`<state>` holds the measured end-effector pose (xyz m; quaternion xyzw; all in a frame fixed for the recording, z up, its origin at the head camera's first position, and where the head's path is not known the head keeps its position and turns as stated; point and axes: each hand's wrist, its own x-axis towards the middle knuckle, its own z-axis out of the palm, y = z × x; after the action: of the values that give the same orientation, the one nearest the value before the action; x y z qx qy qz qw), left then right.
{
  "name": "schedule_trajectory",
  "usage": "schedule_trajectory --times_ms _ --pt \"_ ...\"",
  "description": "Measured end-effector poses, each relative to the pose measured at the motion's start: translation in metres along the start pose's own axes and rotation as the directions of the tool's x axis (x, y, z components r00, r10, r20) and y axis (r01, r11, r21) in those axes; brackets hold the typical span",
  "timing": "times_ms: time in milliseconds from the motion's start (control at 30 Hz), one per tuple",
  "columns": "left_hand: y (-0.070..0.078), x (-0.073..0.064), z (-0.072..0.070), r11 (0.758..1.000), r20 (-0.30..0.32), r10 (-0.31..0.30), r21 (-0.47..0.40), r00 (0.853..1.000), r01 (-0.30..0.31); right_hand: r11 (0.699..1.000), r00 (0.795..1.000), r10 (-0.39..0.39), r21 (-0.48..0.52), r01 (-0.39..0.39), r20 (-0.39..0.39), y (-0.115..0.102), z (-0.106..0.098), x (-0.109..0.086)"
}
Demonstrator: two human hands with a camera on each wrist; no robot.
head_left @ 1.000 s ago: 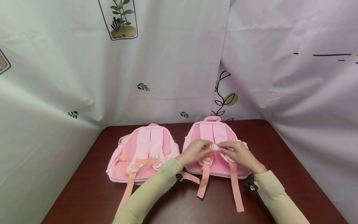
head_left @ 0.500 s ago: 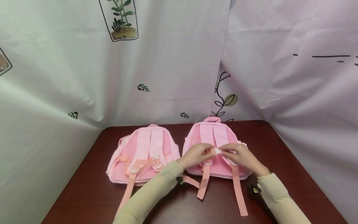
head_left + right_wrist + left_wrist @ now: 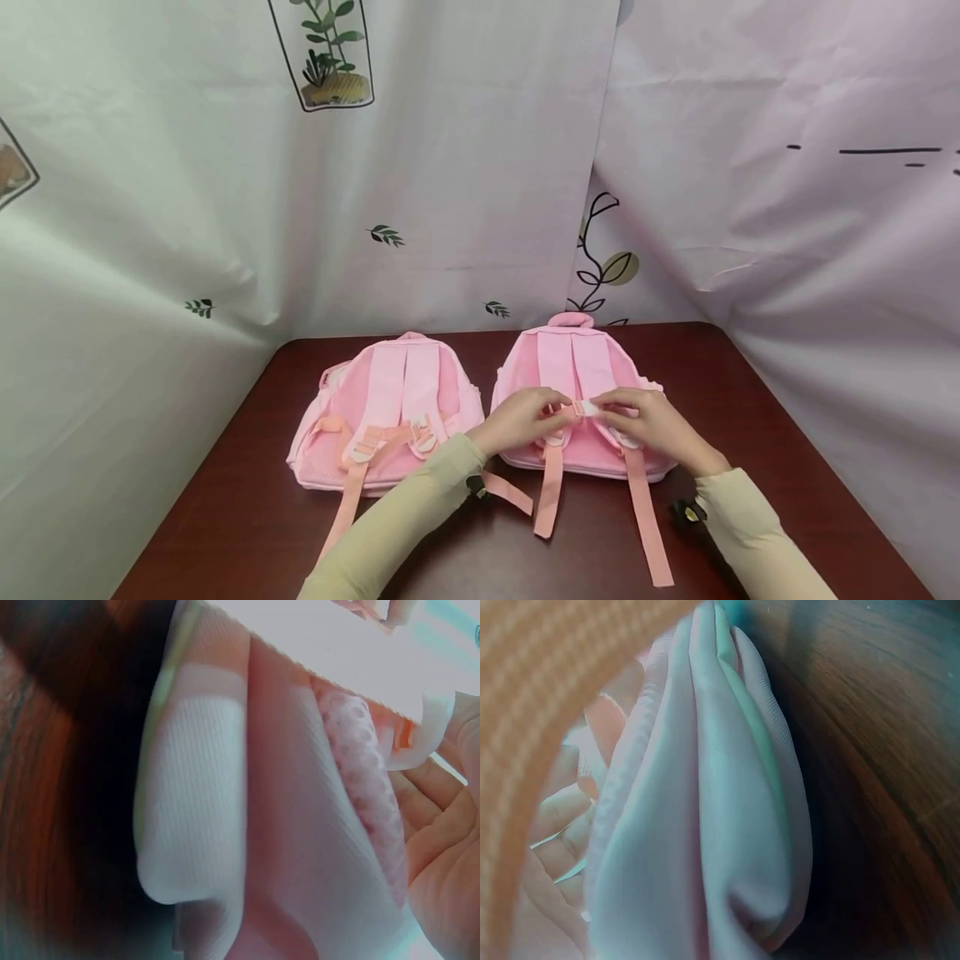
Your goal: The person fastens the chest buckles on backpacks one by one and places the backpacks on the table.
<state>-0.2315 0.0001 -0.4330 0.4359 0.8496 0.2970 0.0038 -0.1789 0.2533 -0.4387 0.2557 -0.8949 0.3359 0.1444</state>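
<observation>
On the right side of the table, a pink backpack (image 3: pixel 558 358) lies with its shoulder straps facing up. Over its middle, my left hand (image 3: pixel 519 421) and right hand (image 3: pixel 651 423) hold a small white buckle (image 3: pixel 587 408) with orange webbing between their fingertips. The left fingers pinch the webbing side and the right fingers pinch the white end. Whether the buckle's halves are fully joined is too small to tell. In the left wrist view the left palm (image 3: pixel 555 855) shows beside the bag's fabric; the right palm (image 3: pixel 446 847) appears at the right wrist view's edge.
A second pink backpack (image 3: pixel 386 383) lies to the left, with an orange webbing strap (image 3: pixel 390 446) running across its shoulder straps. Loose orange strap tails (image 3: pixel 648 517) hang toward the front of the dark red table (image 3: pixel 225 500). Patterned cloth (image 3: pixel 450 167) hangs behind it.
Both hands have come slightly lower with the buckle, still gripping it. The right strap tail has slid a little forward and right. The left backpack stays in place.
</observation>
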Motion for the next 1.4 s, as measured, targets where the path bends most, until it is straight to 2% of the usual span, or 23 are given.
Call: schedule_trajectory --times_ms 267,500,700,933,1133,1267,1400 --pt "-0.006 -0.011 -0.006 0.999 -0.006 0.002 0.049 1.000 -0.002 0.999 0.999 0.025 0.039 -0.026 0.032 -0.002 0.001 0.001" --pt "-0.012 -0.026 -0.020 0.998 -0.033 -0.021 0.059 0.999 0.023 0.997 0.998 0.030 0.066 -0.033 0.048 -0.007 0.001 0.008" --pt "-0.023 -0.041 -0.033 0.997 -0.064 -0.046 0.052 0.997 0.049 0.995 0.998 0.028 0.093 -0.033 0.050 -0.012 0.006 0.017" --pt "-0.037 -0.066 -0.057 0.992 -0.109 -0.106 0.051 0.988 0.112 0.995 1.000 -0.008 0.101 0.005 0.029 -0.019 0.016 0.032" --pt "-0.049 -0.091 -0.082 0.991 -0.177 -0.104 0.060 0.979 0.116 0.986 0.999 -0.022 0.163 0.015 0.041 -0.026 0.026 0.045" --pt "-0.057 -0.109 -0.099 0.986 -0.228 -0.123 0.084 0.966 0.146 0.978 0.998 -0.043 0.204 0.033 0.046 -0.034 0.033 0.056" --pt "-0.064 -0.129 -0.116 0.973 -0.269 -0.176 0.100 0.947 0.209 0.977 0.997 -0.059 0.208 0.047 0.050 -0.045 0.039 0.068"
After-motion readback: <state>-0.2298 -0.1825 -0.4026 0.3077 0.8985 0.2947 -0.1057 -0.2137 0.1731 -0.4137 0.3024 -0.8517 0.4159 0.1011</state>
